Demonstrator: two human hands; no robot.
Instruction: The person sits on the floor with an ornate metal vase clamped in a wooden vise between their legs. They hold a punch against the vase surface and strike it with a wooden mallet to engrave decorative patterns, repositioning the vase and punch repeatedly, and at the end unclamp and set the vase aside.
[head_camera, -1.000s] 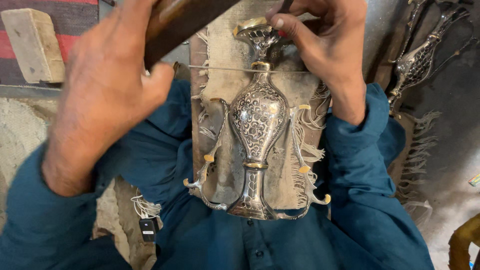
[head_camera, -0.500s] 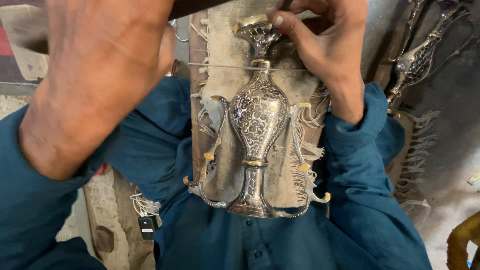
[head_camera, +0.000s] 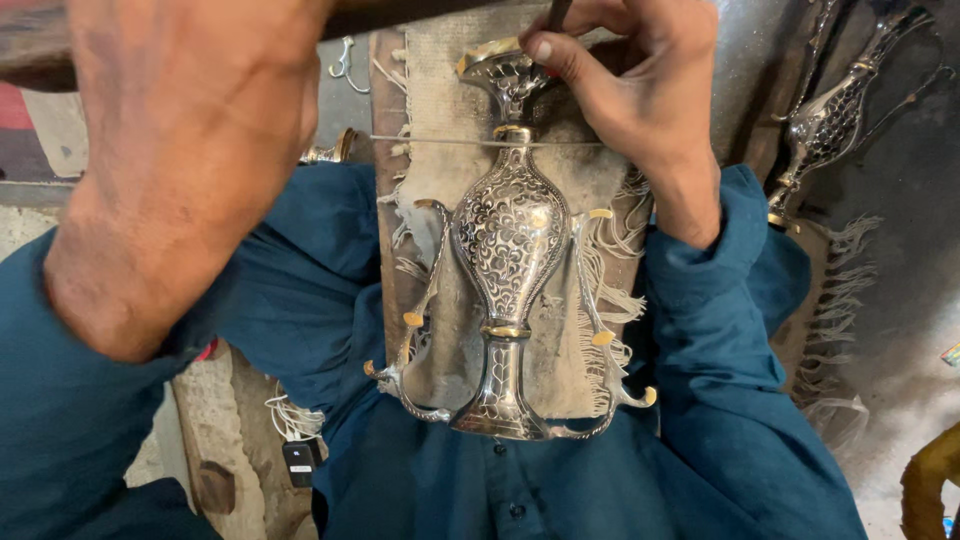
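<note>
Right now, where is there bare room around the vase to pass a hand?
Bare cloth lies left of the vase neck, under the wire. The top is crowded: right hand at the vase mouth, left hand raised close by.

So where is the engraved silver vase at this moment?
In the head view the engraved silver vase lies centre frame on a frayed cloth pad over the person's lap, its mouth under the right hand.
</note>
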